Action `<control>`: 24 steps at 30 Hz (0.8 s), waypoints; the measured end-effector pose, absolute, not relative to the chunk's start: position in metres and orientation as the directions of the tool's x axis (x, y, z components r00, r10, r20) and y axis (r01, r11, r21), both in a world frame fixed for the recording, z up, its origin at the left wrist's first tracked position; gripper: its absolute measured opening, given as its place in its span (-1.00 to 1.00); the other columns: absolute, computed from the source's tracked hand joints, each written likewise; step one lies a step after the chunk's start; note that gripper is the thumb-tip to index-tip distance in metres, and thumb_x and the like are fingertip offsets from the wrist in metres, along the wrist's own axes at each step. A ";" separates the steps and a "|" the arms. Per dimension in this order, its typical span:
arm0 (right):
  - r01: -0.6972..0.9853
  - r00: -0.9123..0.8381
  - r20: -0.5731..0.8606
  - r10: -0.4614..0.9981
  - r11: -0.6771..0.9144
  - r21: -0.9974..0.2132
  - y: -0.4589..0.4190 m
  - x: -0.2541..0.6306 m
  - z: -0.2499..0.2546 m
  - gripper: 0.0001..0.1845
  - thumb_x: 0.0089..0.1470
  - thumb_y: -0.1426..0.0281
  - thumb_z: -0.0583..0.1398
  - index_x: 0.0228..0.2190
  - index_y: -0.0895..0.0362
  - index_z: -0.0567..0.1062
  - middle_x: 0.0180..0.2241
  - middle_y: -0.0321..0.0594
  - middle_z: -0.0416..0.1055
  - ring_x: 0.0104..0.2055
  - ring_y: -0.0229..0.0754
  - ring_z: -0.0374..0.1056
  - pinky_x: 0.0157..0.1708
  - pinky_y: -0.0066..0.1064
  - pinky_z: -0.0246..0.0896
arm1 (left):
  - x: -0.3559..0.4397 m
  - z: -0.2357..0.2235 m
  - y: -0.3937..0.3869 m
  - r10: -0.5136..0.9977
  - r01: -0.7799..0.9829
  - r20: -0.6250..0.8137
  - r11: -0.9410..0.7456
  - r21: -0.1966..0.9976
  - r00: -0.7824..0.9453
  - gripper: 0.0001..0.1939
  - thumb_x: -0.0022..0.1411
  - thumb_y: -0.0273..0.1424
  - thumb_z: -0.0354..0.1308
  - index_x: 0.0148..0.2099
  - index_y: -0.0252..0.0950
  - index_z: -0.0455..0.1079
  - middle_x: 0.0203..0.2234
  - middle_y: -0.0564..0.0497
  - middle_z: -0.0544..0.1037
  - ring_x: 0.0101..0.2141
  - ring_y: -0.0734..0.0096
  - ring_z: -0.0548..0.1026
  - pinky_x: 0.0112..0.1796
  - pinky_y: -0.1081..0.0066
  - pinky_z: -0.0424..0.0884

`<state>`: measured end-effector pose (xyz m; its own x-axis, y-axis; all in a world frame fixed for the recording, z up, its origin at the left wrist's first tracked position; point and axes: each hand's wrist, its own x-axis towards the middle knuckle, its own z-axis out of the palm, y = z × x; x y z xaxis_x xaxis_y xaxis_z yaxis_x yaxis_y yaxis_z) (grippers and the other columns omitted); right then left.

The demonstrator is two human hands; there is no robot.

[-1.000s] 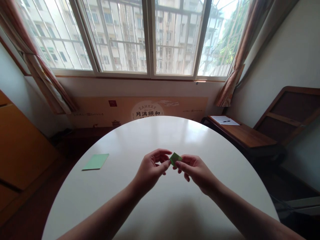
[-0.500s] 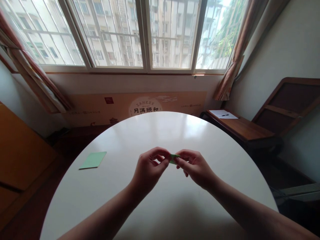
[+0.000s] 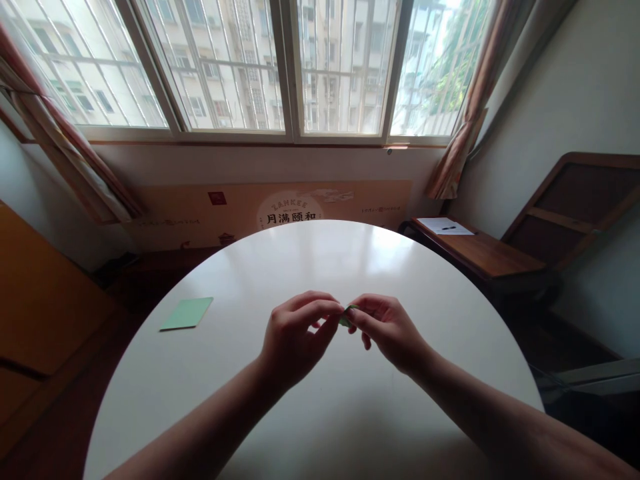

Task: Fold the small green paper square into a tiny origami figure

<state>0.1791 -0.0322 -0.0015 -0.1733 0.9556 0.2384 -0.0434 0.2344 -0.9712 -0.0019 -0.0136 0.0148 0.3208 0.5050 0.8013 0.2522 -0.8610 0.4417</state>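
Observation:
A small folded piece of green paper [image 3: 346, 319] is held above the middle of the white round table [image 3: 320, 420]. My left hand [image 3: 303, 330] pinches its left end between thumb and fingers. From the other side my right hand [image 3: 385, 327] grips it, thumb on top and the lower fingers curled loosely. Most of the paper is hidden by the fingertips, so its folds cannot be made out. To the left on the tabletop lies a stack of light green square paper [image 3: 187, 314].
Beyond the table's far edge a printed beige board [image 3: 340, 200] leans under the barred window [image 3: 340, 73]. At right stands a wooden chair [image 3: 500, 253] with a white sheet [image 3: 444, 226] and a pen on its seat. An orange-brown cabinet [image 3: 45, 300] is at left.
The left fingers have straightened and pressed closer together over the paper. The green paper now shows less and is tilted differently between the hands. The view has shifted slightly.

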 end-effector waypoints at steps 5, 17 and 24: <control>-0.092 -0.181 0.243 0.953 0.229 -0.969 -0.032 0.182 -0.001 -0.76 0.13 0.25 0.29 -0.36 0.18 0.62 -0.51 -0.22 0.45 -0.53 -0.27 0.29 -0.66 -0.50 0.17 | -0.004 0.017 -0.010 0.427 0.236 0.826 -0.902 0.361 0.367 -0.84 0.17 -0.62 0.27 -0.23 -0.28 0.55 -0.36 -0.03 0.62 -0.41 0.50 0.55 -0.49 0.60 0.46; -0.053 -0.205 0.202 0.958 0.195 -0.979 -0.032 0.184 -0.004 -0.71 0.15 0.21 0.28 -0.31 0.19 0.65 -0.48 -0.17 0.48 -0.47 -0.23 0.33 -0.63 -0.49 0.22 | -0.005 0.017 -0.006 0.718 0.185 0.565 -0.670 0.719 0.406 -0.95 0.19 -0.48 0.27 -0.34 -0.32 0.53 -0.48 0.00 0.58 -0.47 0.46 0.53 -0.58 0.60 0.43; -0.021 -0.178 0.240 0.954 0.240 -0.970 -0.032 0.182 -0.002 -0.71 0.15 0.21 0.28 -0.30 0.19 0.65 -0.46 -0.16 0.50 -0.44 -0.21 0.36 -0.61 -0.48 0.27 | -0.004 0.015 0.000 0.887 0.107 0.168 -0.235 0.966 0.431 -0.80 0.16 -0.31 0.32 -0.25 -0.36 0.51 -0.45 -0.06 0.59 -0.43 0.36 0.53 -0.65 0.58 0.43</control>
<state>0.1819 -0.0316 -0.0023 -0.1782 0.9542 0.2402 -0.0206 0.2405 -0.9704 -0.0036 0.0002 0.0154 0.4306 0.8867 0.1682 0.1070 -0.2352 0.9660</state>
